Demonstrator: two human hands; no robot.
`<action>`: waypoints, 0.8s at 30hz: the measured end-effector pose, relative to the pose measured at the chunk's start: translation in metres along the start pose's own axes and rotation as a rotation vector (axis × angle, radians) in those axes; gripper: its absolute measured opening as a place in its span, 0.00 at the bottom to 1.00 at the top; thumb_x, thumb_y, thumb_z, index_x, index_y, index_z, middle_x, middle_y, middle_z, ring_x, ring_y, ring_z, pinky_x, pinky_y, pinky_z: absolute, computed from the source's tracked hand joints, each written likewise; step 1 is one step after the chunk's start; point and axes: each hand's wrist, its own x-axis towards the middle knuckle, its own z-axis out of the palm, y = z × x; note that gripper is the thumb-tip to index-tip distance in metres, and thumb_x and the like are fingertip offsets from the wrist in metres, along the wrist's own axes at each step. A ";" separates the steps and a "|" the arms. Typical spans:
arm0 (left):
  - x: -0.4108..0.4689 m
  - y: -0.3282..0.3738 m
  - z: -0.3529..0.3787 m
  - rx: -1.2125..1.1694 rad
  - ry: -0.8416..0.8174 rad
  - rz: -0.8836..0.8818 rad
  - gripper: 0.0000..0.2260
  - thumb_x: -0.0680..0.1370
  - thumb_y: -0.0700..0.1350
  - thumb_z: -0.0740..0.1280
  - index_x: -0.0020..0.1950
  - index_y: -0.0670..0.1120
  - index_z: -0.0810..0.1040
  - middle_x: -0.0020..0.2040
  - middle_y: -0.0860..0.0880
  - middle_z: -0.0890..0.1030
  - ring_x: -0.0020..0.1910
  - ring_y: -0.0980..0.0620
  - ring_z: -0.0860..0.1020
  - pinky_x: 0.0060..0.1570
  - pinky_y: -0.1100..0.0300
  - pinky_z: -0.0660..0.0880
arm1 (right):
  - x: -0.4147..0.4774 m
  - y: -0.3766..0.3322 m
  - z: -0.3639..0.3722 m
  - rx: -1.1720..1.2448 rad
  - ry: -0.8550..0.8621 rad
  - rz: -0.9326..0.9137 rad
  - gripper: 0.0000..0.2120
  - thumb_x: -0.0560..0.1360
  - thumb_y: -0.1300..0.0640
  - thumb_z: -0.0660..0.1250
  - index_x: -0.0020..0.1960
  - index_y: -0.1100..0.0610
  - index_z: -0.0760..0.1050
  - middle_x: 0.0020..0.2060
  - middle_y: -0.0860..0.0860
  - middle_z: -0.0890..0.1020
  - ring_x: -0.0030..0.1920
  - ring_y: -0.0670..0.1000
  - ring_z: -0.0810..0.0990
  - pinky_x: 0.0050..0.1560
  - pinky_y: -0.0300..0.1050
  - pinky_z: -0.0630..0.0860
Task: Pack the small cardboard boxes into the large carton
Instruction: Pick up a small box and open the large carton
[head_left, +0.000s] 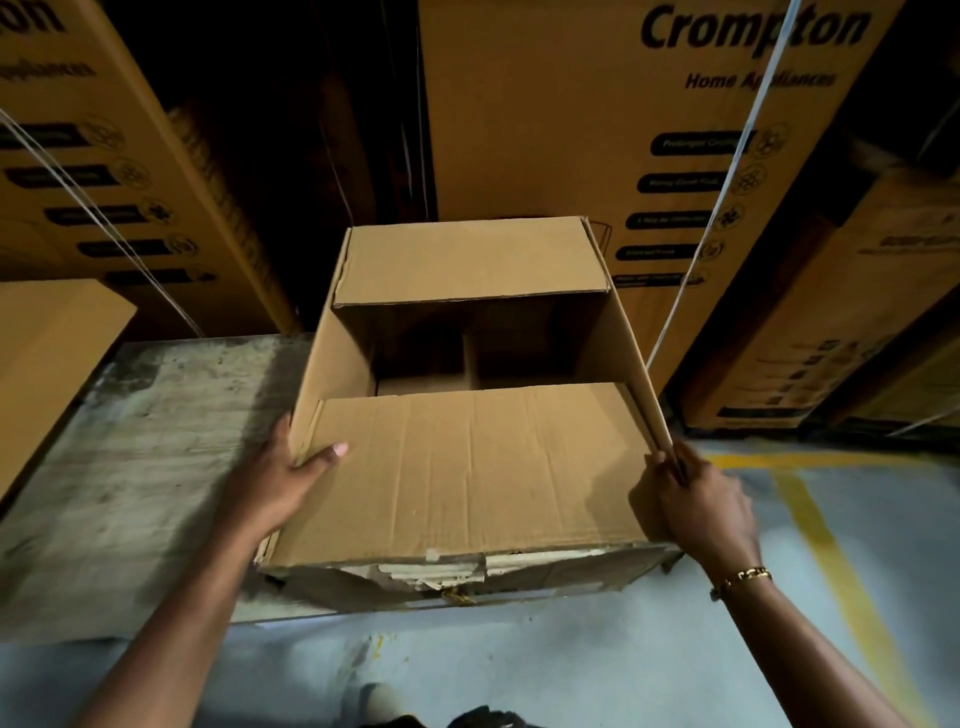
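A large brown carton (467, 467) sits on a worn wooden platform (145, 467) in the middle of the view. Its near flap and far flap are folded inward, leaving a dark gap between them. Through that gap I see the tops of small cardboard boxes (421, 385) low inside. My left hand (283, 475) grips the carton's near left corner, thumb lying on the near flap. My right hand (696, 499) grips the upright right side flap at the near right corner. The carton's front bottom edge is torn.
Tall printed appliance cartons (623, 130) with white straps stand behind and on both sides. A plain cardboard box (47, 364) sits on the platform at the left. Grey floor with yellow lines (826, 545) lies to the right and below.
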 end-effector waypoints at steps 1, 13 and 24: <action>0.000 0.000 -0.001 0.005 0.000 0.002 0.45 0.71 0.73 0.61 0.81 0.52 0.53 0.75 0.42 0.71 0.67 0.36 0.74 0.63 0.40 0.73 | -0.001 -0.001 -0.001 -0.008 -0.012 -0.004 0.15 0.82 0.43 0.57 0.65 0.45 0.73 0.39 0.55 0.77 0.39 0.60 0.77 0.36 0.47 0.70; 0.079 0.033 -0.016 0.129 0.014 0.040 0.46 0.73 0.74 0.60 0.82 0.52 0.47 0.81 0.45 0.56 0.75 0.38 0.64 0.67 0.39 0.67 | 0.064 -0.150 0.013 -0.108 -0.263 -0.529 0.29 0.79 0.39 0.61 0.77 0.49 0.63 0.72 0.51 0.71 0.66 0.54 0.75 0.62 0.50 0.74; 0.139 0.045 -0.008 0.174 0.112 0.106 0.34 0.80 0.47 0.65 0.81 0.50 0.50 0.69 0.41 0.76 0.58 0.40 0.80 0.50 0.49 0.79 | 0.213 -0.255 0.061 -0.167 -0.007 -0.499 0.41 0.77 0.38 0.64 0.81 0.52 0.48 0.80 0.57 0.52 0.78 0.62 0.56 0.72 0.63 0.61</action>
